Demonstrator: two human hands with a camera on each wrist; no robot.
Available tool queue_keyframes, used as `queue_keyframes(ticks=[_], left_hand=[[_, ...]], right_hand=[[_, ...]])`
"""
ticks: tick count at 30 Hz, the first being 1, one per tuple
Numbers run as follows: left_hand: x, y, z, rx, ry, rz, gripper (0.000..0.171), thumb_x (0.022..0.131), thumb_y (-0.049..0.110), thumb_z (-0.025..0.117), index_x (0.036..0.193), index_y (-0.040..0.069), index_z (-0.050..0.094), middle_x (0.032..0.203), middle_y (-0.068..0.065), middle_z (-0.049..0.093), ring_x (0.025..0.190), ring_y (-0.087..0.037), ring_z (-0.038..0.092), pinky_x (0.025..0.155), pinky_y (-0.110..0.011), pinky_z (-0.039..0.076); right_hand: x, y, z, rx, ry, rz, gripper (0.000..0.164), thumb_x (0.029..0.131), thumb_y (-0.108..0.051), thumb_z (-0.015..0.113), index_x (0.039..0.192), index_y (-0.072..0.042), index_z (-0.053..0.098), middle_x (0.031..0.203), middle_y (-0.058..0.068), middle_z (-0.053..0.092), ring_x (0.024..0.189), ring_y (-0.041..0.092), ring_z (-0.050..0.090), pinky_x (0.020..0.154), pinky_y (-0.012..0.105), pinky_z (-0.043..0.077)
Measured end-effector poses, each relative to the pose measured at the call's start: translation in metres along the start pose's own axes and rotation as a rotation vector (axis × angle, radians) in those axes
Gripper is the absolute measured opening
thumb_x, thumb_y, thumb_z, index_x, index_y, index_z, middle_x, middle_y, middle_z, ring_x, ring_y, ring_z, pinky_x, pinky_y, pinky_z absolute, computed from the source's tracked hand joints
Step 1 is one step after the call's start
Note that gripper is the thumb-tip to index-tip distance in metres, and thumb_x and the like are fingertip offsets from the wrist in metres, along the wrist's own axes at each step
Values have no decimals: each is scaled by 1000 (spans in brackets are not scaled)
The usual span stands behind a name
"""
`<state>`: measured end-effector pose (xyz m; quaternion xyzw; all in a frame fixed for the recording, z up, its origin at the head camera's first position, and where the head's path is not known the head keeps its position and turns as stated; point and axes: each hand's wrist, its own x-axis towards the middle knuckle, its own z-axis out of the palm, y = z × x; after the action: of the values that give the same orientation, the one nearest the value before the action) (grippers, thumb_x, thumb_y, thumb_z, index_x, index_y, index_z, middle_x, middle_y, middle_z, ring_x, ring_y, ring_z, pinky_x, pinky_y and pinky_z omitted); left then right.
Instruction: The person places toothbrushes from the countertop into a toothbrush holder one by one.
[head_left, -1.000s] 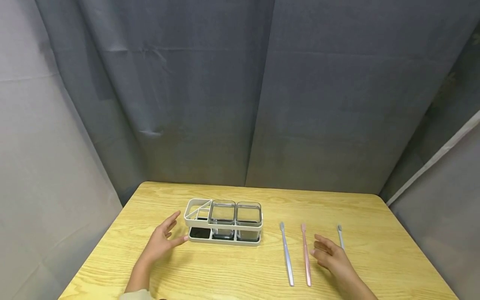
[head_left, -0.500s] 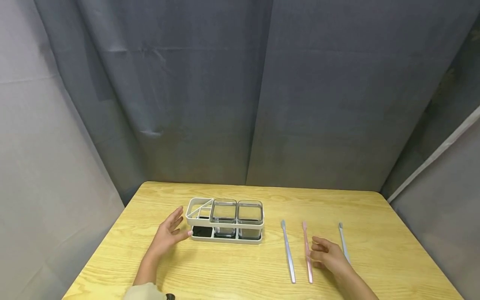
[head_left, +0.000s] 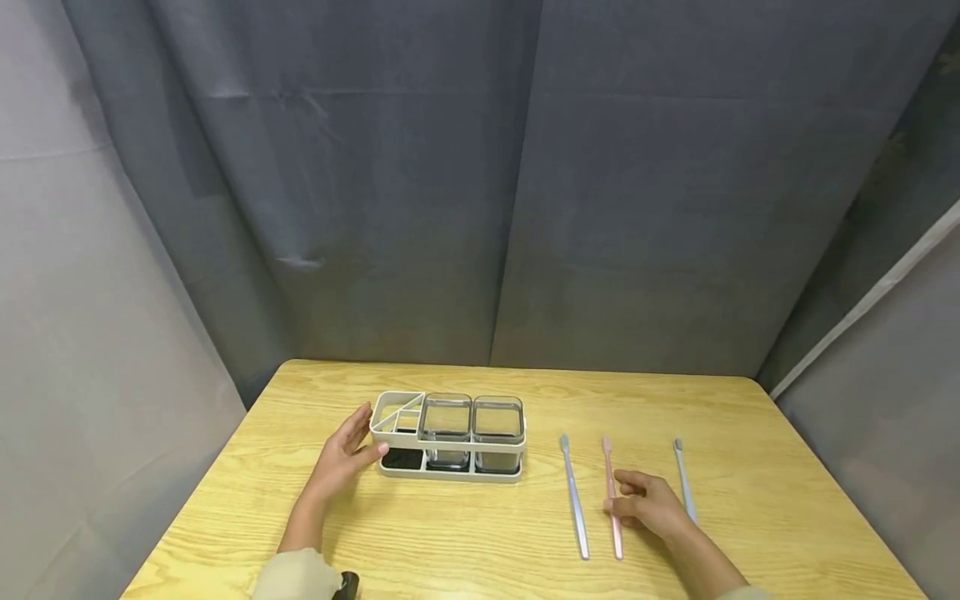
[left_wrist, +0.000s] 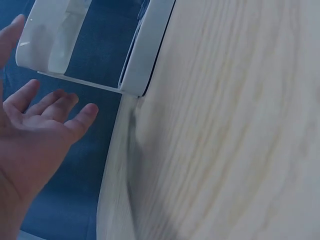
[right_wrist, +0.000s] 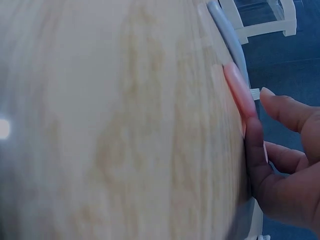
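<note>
The right hand (head_left: 652, 505), fingers parted, is straddling the pink toothbrush (head_left: 617, 537); the left hand (head_left: 339, 463), spread, is flanking the rack (head_left: 401, 438).

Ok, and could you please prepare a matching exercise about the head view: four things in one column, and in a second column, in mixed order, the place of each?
Things:
1. slim pink toothbrush
2. slim lavender-blue toothbrush
3. slim pale grey-blue toothbrush
4. two clear square cups

Places:
A. farthest right on the table
B. standing in the off-white two-tier rack
C. at the thumb of the right hand
D. the toothbrush nearest the rack

Right pairs: 1-C, 2-D, 3-A, 4-B
</note>
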<state>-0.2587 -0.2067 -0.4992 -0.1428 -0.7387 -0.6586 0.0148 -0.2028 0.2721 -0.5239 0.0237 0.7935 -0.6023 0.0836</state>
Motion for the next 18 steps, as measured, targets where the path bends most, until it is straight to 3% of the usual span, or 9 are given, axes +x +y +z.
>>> queue_keyframes(ticks=[7,13,18], left_hand=[[10,1,3,-53,22,21,72,87,5,64,146,0,23,148,-19,23,135,-33,21,104,-37,23],[16,3,7,-83,27,46,68,87,1,63,144,-2,26,147,-22,25,134,-35,22,104,-37,22],[19,1,10,-100,38,47,64,87,-1,62,142,-3,29,144,-24,30,131,-38,28,98,-27,33]], right_hand=[[2,-3,3,-29,3,-10,67,73,2,73,129,17,39,94,14,34,71,22,50,62,29,52],[2,-7,4,-60,32,13,64,72,7,71,127,18,41,87,10,33,68,21,49,61,29,53],[6,-10,6,-107,61,41,60,71,10,66,126,16,44,81,10,40,66,22,49,60,31,52]])
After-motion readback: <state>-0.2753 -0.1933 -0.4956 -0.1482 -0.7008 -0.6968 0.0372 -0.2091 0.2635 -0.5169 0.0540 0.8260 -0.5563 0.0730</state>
